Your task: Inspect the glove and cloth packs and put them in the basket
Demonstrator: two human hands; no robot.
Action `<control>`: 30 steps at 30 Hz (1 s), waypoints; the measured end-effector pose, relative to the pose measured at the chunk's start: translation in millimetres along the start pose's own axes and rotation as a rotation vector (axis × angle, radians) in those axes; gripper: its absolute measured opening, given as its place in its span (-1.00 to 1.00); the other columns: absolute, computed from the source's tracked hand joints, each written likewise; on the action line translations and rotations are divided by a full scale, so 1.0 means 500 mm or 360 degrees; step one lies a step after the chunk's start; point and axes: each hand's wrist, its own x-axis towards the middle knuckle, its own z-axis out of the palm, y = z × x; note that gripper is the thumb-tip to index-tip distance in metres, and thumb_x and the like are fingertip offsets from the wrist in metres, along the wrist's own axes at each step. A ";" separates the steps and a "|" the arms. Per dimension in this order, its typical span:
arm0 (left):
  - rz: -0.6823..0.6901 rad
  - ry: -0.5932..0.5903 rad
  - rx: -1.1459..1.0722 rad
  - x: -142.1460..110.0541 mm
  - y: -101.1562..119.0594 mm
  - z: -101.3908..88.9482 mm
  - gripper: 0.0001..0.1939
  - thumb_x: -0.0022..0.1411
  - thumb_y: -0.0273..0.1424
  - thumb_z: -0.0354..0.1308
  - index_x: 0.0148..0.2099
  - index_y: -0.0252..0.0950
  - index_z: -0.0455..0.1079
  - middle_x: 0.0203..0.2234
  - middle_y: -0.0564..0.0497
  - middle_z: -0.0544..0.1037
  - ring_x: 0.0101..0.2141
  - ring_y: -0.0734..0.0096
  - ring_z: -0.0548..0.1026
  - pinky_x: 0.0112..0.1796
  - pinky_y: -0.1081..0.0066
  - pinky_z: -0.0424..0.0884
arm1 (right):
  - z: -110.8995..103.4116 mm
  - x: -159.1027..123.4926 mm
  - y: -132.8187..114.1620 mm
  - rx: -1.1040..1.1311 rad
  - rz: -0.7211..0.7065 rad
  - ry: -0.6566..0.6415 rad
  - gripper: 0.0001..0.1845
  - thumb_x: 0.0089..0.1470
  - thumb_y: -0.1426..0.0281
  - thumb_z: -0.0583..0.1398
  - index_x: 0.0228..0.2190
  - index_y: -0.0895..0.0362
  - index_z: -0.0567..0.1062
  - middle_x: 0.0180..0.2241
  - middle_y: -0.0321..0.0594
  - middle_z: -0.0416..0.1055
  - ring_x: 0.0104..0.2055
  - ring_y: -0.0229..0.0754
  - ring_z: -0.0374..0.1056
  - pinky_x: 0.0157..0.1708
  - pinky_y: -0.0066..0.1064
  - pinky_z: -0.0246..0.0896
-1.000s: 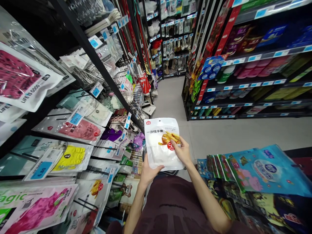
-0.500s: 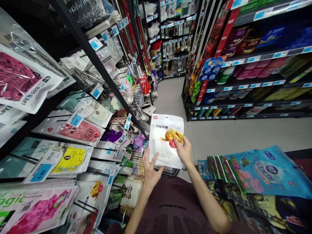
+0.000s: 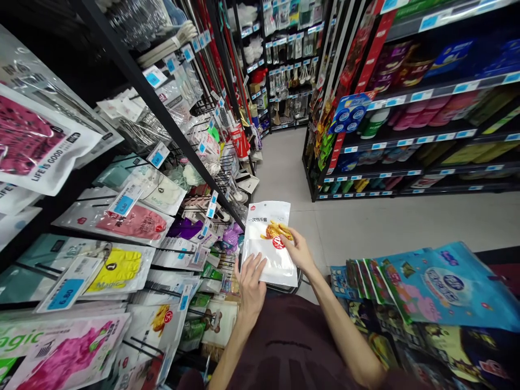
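A white pack of disposable gloves (image 3: 268, 273), printed with a picture of fried food and a red round badge, is in front of me. My right hand (image 3: 299, 252) grips its right edge, thumb on the front and the other fingers mostly behind. My left hand (image 3: 251, 281) lies over the lower left of the pack, fingers stretched flat across its front; its thumb is hidden. Beneath the pack shows part of a dark basket (image 3: 301, 279), mostly covered. On the left rack, a similar pack with a food picture (image 3: 160, 319) hangs on hooks.
Packaged gloves, such as a yellow pair (image 3: 117, 265) and a pink pair (image 3: 69, 352), hang close on my left. At lower right, a blue wipes-like pack (image 3: 450, 287) sticks out. Shelves of bottles (image 3: 374, 123) stand right of the grey floor aisle (image 3: 280, 162).
The pack of gloves has come slightly lower and left, with my right hand following. My left hand's fingers have moved from the lower edge up onto the pack's front.
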 end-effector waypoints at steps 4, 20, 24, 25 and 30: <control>-0.0041 -0.0107 -0.0238 -0.003 -0.006 0.010 -0.31 -0.02 -0.74 -0.15 0.12 -0.21 0.36 0.06 -0.01 0.48 0.12 0.29 0.35 0.16 0.09 0.18 | -0.002 0.003 0.003 0.0226 0.0065 -0.0137 -0.58 0.07 0.12 0.23 -0.07 0.05 0.46 0.03 -0.12 0.44 0.06 0.01 0.35 0.10 -0.12 0.20; -0.1211 0.0337 -0.1278 -0.011 0.011 0.049 -0.54 0.22 -0.11 0.14 -0.09 -0.44 0.49 -0.17 -0.23 0.59 -0.11 0.10 0.53 -0.05 0.21 0.42 | -0.049 -0.011 0.038 0.0025 0.0770 -0.0947 -0.33 0.04 -0.17 0.07 -0.51 0.20 0.54 -0.55 -0.13 0.52 -0.57 -0.16 0.44 -0.64 -0.41 0.37; -0.1261 0.0452 -0.1528 -0.010 0.014 0.056 -0.43 0.18 -0.07 0.18 0.08 -0.41 0.40 0.00 -0.25 0.51 0.03 0.06 0.45 0.08 0.16 0.34 | -0.046 -0.020 0.055 0.0131 0.0811 -0.1020 -0.38 0.02 -0.13 0.12 -0.50 0.20 0.56 -0.51 -0.10 0.55 -0.50 -0.09 0.48 -0.60 -0.35 0.42; -0.1280 0.0444 -0.1592 -0.007 0.015 0.057 -0.39 0.17 -0.07 0.19 0.13 -0.38 0.36 0.05 -0.24 0.47 0.07 0.06 0.42 0.10 0.16 0.31 | -0.040 -0.020 0.055 0.0239 0.0730 -0.0869 -0.44 0.03 -0.08 0.16 -0.41 0.18 0.57 -0.44 -0.12 0.57 -0.42 -0.08 0.49 -0.53 -0.34 0.45; -0.1301 -0.0004 -0.1710 0.004 0.024 0.052 -0.34 0.14 -0.11 0.24 0.22 -0.27 0.27 0.18 -0.15 0.34 0.21 0.13 0.24 0.24 0.17 0.10 | -0.024 -0.007 0.037 0.0830 0.0444 0.0075 -0.52 0.00 0.14 0.30 -0.06 0.05 0.43 -0.12 -0.19 0.54 -0.21 -0.07 0.49 -0.27 -0.27 0.47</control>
